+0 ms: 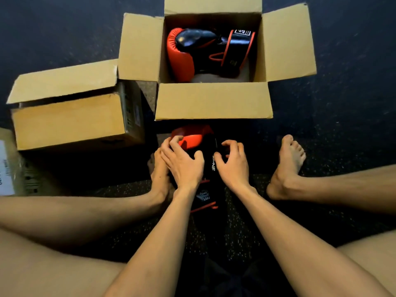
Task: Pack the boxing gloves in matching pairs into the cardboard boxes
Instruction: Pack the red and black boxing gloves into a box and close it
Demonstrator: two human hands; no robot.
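Head view: L hand (182,162) and R hand (234,165), fingers curled round red-black glove (209,168) on floor (342,125) btwn bare feet (289,163), just before open box (214,100) w/ matching glove (192,52) lying inside.

I sit on a dark floor (353,103). Beyond the open cardboard box (214,101) and to either side of it, the floor looks deep blue with faint pale flecks. On my side of the box it is nearly black, and the flecks are brighter and thicker. The light is dim, and deep shadow pools left of the box's near flap.
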